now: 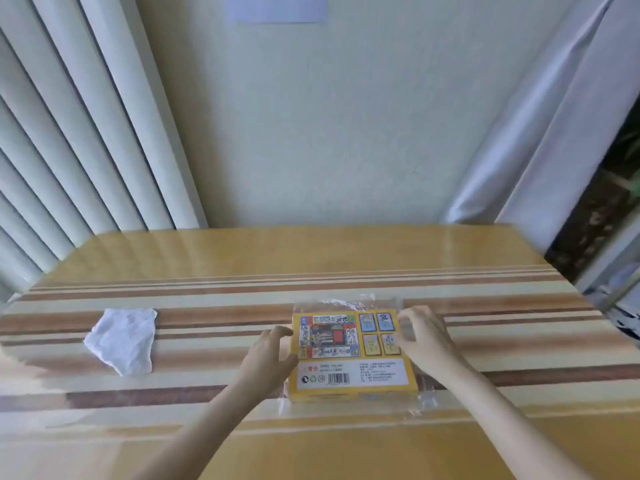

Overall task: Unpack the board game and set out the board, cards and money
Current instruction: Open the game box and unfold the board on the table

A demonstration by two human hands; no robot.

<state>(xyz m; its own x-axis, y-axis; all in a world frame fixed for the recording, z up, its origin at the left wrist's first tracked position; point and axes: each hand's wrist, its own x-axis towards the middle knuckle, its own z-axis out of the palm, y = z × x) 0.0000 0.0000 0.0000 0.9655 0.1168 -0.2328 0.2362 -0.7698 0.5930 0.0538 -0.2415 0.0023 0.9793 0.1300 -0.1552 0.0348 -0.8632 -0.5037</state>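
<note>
Item: yellow game box (353,355), back face up, in clear plastic wrap (349,303), on striped counter (207,341). Your left hand (266,355) curls against its left edge; your right hand (422,337) pinches wrap. Risk: a hard tug could drag the box off the near edge.

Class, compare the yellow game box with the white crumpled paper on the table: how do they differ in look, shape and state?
The yellow game box is a flat, neat rectangle with bright printing and a barcode; the white crumpled paper is plain, creased and ragged-edged. The box sits in clear plastic wrap; the paper is bare. The left hand and right hand are at the box's sides; the paper lies untouched. Both lie flat on the striped table.
</note>
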